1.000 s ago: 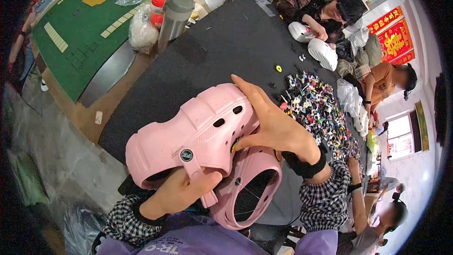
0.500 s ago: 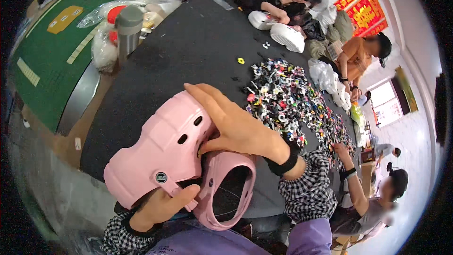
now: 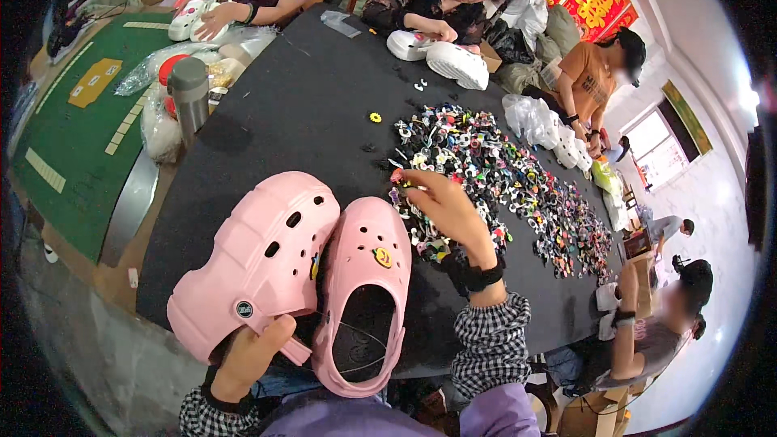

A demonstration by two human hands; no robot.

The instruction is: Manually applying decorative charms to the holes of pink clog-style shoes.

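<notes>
My left hand grips a pink clog by its heel end, thumb over the strap. This clog is tipped on its side, with a round dark badge at the strap joint and a yellow charm partly visible on its inner side. Against it leans a second pink clog, opening toward me, with a yellow charm on its upper. A thin line crosses its opening. My right hand is over the near left edge of a pile of small colourful charms, fingers apart, fingertips at a red charm.
The dark table bears the pile and a lone yellow charm. Left stand a steel flask and plastic bags beside a green table. Several people sit around; across from me one handles white clogs.
My right hand has come off the clogs and moved to the charm pile. The second clog now shows its whole upper. The view has shifted, so the surroundings appear further left.
</notes>
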